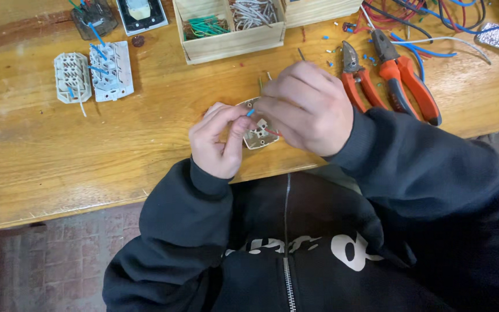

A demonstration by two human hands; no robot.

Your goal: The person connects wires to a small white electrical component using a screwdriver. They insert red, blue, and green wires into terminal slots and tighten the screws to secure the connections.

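Note:
My left hand point(219, 140) grips a small white switch body point(257, 134) with its back side up, near the front edge of the wooden table point(41, 150). A short blue wire point(251, 112) sticks out between my left thumb and the part. My right hand point(307, 107) covers the upper right of the part and holds a thin tool or wire whose tip point(300, 54) points away from me. Most of the switch body is hidden under my fingers.
Two white switch backs with blue wires point(95, 72) lie at the left. A wooden box point(229, 43) holds green and white wire pieces. Two orange-handled pliers point(391, 75) lie at the right, with loose red, blue and white wires point(428, 23) behind them.

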